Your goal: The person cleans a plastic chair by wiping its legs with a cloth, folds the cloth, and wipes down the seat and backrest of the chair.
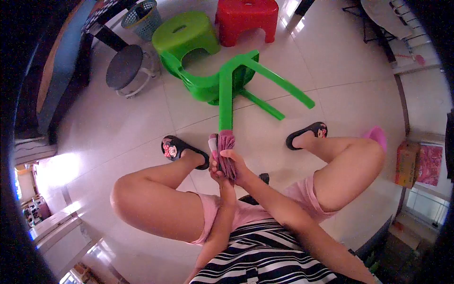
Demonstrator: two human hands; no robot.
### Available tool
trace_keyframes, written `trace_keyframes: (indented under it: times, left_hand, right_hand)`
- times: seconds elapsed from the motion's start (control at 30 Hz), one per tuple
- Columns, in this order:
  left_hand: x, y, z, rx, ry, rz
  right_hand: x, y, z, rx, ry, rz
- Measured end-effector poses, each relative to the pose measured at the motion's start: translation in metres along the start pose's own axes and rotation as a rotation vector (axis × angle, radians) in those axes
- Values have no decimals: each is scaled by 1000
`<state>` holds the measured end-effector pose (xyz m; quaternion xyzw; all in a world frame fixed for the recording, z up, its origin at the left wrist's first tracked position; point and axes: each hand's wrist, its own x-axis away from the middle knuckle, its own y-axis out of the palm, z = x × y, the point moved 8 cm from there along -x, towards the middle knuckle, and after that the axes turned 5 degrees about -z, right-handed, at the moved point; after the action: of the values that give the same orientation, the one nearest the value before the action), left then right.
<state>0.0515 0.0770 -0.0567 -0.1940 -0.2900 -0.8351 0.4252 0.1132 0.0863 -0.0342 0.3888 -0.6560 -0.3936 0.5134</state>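
Note:
A green plastic chair [226, 94] lies tipped over on the floor, with one leg pointing toward me. A mauve striped cloth, which looks like a sock [227, 146], covers the near end of that leg. My left hand [217, 174] is closed around the lower left side of the cloth. From the right, my right hand [238, 166] grips it with the thumb laid across the top. Both hands are close together between my knees. The leg's tip is hidden inside the cloth and behind my fingers.
Beyond the chair stand a light green stool [187, 33], a red stool [247, 19] and a round dark stool [124, 66]. A plastic basket [142, 21] is at the back left. To the right are a pink object [377, 137] and a cardboard box [406, 165].

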Motion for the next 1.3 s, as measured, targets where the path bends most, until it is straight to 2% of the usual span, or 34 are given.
trace_keyframes:
  times: [0.1,0.2,0.4,0.7,1.2,1.3]
  left_hand:
    - [-1,-1,1,17,4,22]
    - [-3,-2,2,30,9,36]
    - [-4,-5,6,34,32,72]
    - [3,-12,13,22,45,89]
    - [11,-17,9,25,30,84]
    - [13,-16,16,-35,-2,91]
  right_hand:
    - [-2,-2,6,-108,10,14]
    - [-1,3,-1,39,-13,0]
    - [-5,-1,-4,55,-84,109]
    - [-14,1,-4,-9,-98,17]
    - [-16,-1,-8,78,-123,54]
    - [-19,-1,-14,104,-198,59]
